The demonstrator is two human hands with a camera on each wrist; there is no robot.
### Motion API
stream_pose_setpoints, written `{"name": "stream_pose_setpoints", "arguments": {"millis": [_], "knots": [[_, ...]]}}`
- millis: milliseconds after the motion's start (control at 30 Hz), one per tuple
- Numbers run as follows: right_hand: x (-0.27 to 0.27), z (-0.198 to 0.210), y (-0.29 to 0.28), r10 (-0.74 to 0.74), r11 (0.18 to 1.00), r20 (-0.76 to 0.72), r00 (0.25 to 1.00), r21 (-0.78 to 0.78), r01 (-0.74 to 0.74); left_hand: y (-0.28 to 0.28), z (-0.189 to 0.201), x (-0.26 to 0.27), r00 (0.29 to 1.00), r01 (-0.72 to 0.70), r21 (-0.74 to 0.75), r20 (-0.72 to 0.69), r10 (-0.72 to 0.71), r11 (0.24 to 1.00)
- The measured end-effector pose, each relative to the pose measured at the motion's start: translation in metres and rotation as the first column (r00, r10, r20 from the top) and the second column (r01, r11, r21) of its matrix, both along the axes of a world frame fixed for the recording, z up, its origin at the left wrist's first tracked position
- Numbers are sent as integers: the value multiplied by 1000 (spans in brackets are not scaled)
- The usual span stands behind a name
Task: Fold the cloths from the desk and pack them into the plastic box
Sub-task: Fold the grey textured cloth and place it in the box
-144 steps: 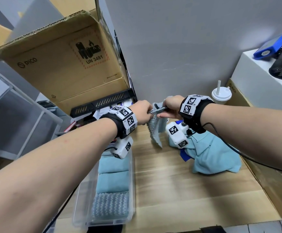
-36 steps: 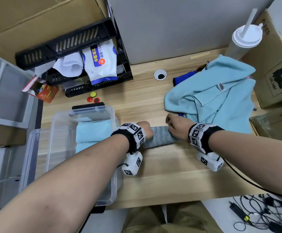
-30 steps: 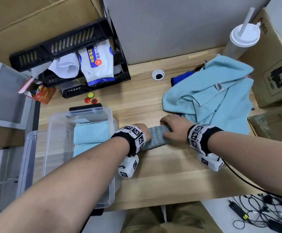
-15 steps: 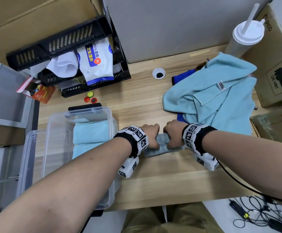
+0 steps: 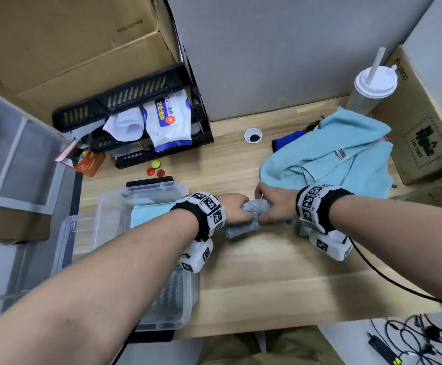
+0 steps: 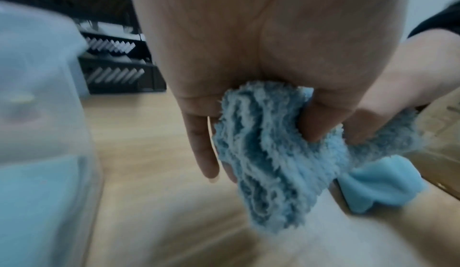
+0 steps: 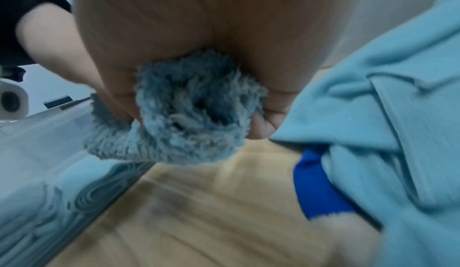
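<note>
Folded cloths [image 5: 146, 212] are already packed in the plastic box [image 5: 104, 206], a fluffy grey cloth [image 5: 254, 214] is gripped by both hands, left hand [image 5: 234, 208] and right hand [image 5: 276, 204], seemingly mid-fold, and a light blue pile [image 5: 346, 159] is left unfolded on the tabletop [image 5: 267, 272].

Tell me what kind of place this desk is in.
Probably an office or lab workstation used partly for storage. The wooden desk has a cable grommet and backs onto a grey partition; cardboard shipping boxes stand around it, and cables lie on the floor.
</note>
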State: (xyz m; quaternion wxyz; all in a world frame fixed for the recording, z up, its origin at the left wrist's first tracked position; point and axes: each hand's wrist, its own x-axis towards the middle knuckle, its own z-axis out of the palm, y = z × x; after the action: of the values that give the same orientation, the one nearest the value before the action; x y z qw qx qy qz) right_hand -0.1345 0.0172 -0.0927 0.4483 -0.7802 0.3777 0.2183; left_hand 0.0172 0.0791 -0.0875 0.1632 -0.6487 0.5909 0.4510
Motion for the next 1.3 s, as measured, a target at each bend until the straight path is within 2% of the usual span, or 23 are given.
{"name": "stream_pose_setpoints", "arguments": {"millis": [67,233,267,333,400,500,600,700,900,1000,1067,1100,1133,1167,1200,1300], "knots": [[16,25,-1,-1,1000,25,1000,17,0,-4,31,12,1000,-27,-32,10,28,999],[73,73,4,99,992,95,991,-94,-90,9,99,64,976,152,-87,172,-135,985],[86,79,9,118,989,112,987,-106,-107,16,108,76,957,217,-102,218,-191,971],[111,90,23,176,980,136,975,-121,-160,36,118,102,935,253,-111,283,-213,961],[134,96,39,254,964,138,957,-120,-239,58,123,121,894,286,-41,371,-251,957],[164,92,71,358,930,125,925,-138,-341,90,115,145,906,123,9,407,-116,992],[186,76,110,405,913,101,909,-87,-398,126,103,162,922,0,60,387,-24,998],[196,55,141,453,891,59,890,-75,-449,156,82,174,942,-9,113,335,-29,994],[197,17,177,572,812,-20,820,-123,-570,176,23,185,984,-11,244,174,-32,970],[195,3,193,613,772,-69,787,-161,-615,185,-7,187,953,69,291,264,-150,954],[197,-4,200,632,754,-77,771,-169,-635,189,-42,197,935,27,359,322,-151,933],[198,-5,202,639,749,-74,766,-166,-641,192,-71,206,927,23,350,342,-151,936],[200,-6,202,643,747,-70,762,-160,-645,192,-80,208,918,47,329,359,-171,943],[201,-4,201,644,749,-64,762,-151,-646,190,-73,206,905,86,326,370,-211,942],[202,-2,199,639,756,-56,767,-134,-640,188,-48,199,902,114,305,367,-227,946],[206,6,188,579,815,-8,815,-33,-579,189,2,187,927,102,206,336,-169,973]]}}
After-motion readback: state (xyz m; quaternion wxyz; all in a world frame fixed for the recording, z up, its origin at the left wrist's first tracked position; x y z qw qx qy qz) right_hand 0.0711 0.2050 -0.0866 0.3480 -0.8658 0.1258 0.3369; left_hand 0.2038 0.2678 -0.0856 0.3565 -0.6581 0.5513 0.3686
